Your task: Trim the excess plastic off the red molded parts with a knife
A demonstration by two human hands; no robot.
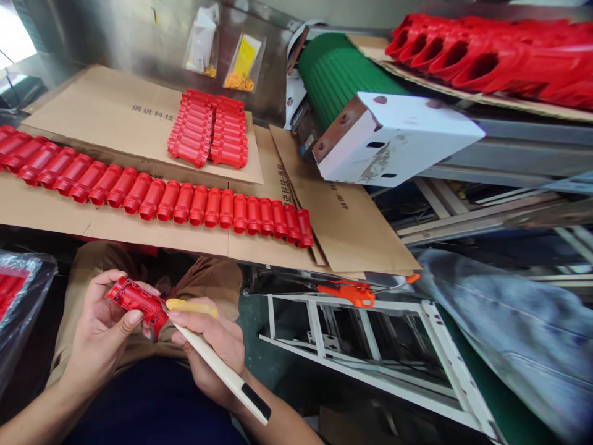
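My left hand (99,327) is closed around a red plastic housing (138,300) over my lap, with the part's open, ribbed inner side facing up. In my right hand (217,346) is a slim knife-like tool with a long off-white handle (222,374) and a black end. Its tip meets the housing's right end; most of the blade is hidden. A yellow cover, apparently a finger cot (191,306), sits on my right index finger. Beyond my hands, a long row of red cylindrical housings (173,201) stretches along the cardboard (185,235).
Two stacks of red half-shells (189,130) lie farther back on cardboard, near two small clear bags (244,62). A green conveyor (347,68) ends at a white bracket (393,139). More red housings (491,59) lie upper right. Orange-handled cutters (349,292) rest below the table edge.
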